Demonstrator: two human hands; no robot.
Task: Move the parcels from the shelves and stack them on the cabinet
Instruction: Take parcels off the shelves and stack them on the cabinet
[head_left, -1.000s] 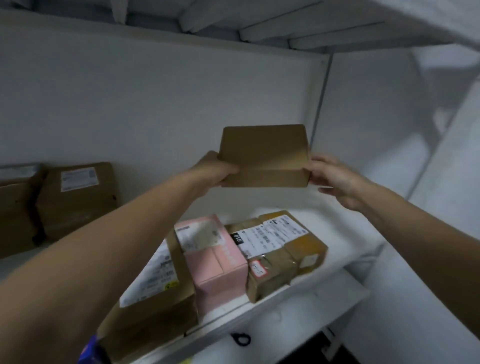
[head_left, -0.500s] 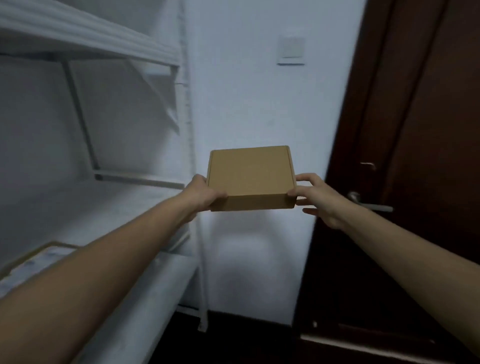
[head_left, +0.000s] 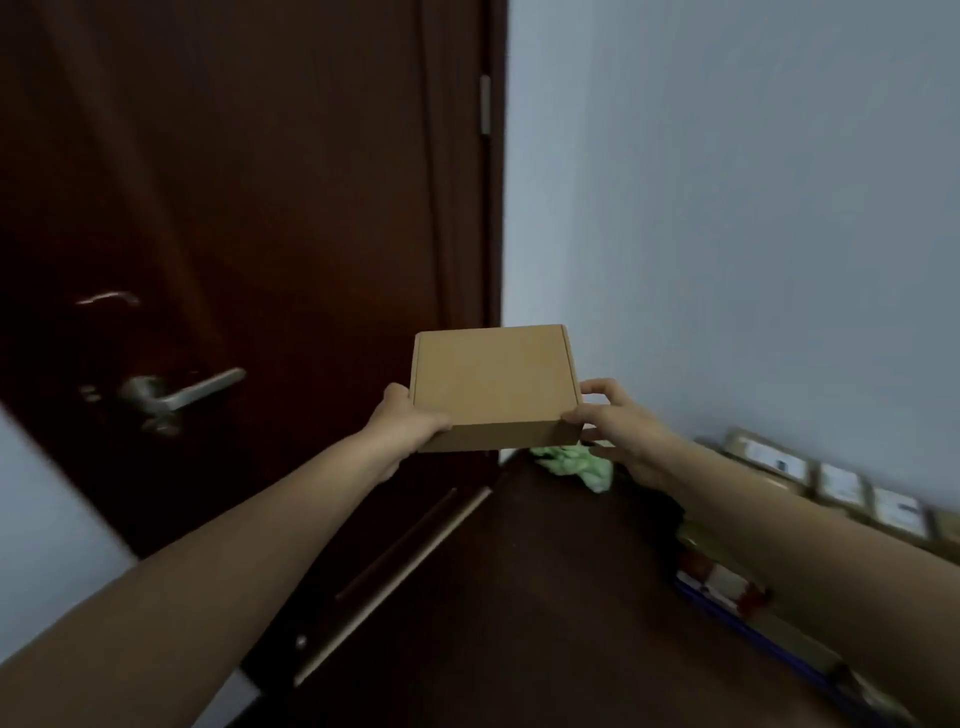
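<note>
I hold a flat, plain brown cardboard parcel (head_left: 493, 387) level in mid-air at the centre of the view. My left hand (head_left: 402, 423) grips its near left corner, thumb on top. My right hand (head_left: 613, 423) grips its near right corner, fingers curled over the edge. Below and ahead lies the dark brown cabinet top (head_left: 545, 597). Several labelled parcels (head_left: 841, 486) lie on it along the right wall, partly hidden by my right forearm.
A dark wooden door (head_left: 260, 208) with a metal lever handle (head_left: 182, 395) fills the left. A crumpled green thing (head_left: 576, 462) lies at the cabinet's far end under the parcel. The pale wall (head_left: 727, 208) closes the right side.
The view has swung right from the white shelves past the door to the cabinet. Both hands have kept their grip and carried the parcel along.
</note>
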